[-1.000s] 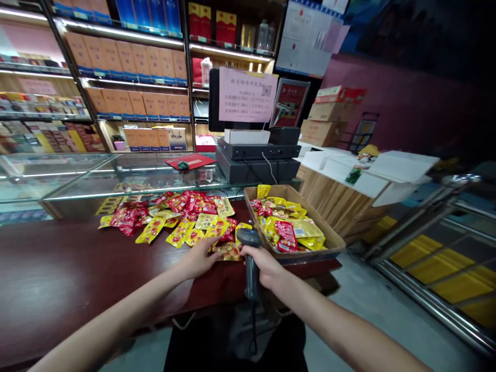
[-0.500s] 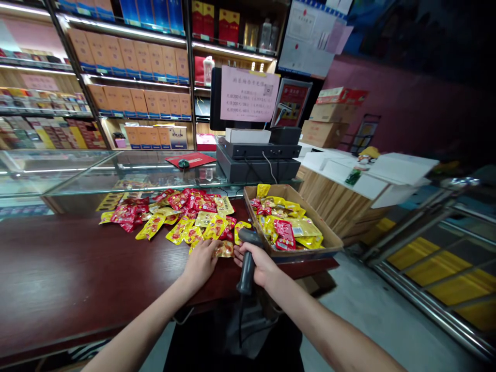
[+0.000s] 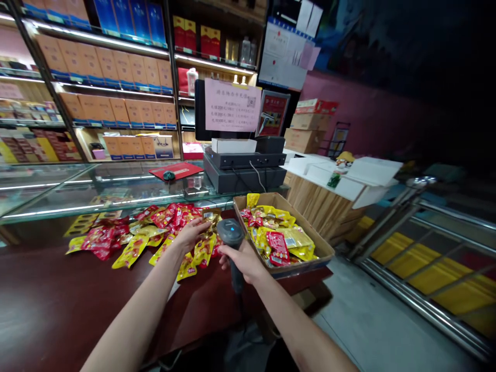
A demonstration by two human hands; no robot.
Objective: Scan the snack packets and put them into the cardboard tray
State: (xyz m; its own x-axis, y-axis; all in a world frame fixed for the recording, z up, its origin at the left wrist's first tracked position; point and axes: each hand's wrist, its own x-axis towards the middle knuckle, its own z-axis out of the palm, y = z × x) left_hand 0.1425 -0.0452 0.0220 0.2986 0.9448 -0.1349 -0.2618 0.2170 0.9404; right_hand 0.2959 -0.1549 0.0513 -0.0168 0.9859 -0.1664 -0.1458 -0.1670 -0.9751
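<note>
My right hand (image 3: 243, 261) is wrapped round the grip of a dark grey barcode scanner (image 3: 231, 233), which shows a small blue light on top. Its cable hangs toward the table's front edge. To the left, my left hand (image 3: 189, 235) is over a pile of red and yellow snack packets (image 3: 132, 250), its fingers on a gold snack packet (image 3: 211, 217) just beyond the scanner head. Part of that packet is hidden behind the scanner and fingers. Right of the scanner stands an open cardboard box (image 3: 325, 254) holding more packets.
The packets lie on a dark red wooden table (image 3: 46, 294). Behind it is a glass counter (image 3: 112, 173) with a red folder (image 3: 186, 169) and a monitor (image 3: 200, 111) above black equipment. Shelves of boxed goods line the back. A metal railing (image 3: 387, 248) stands at right.
My left hand has risen forward, with the gold packet now at its fingers. The scanner in my right hand has tilted and shifted left, its blue light now showing. The view has turned right.
</note>
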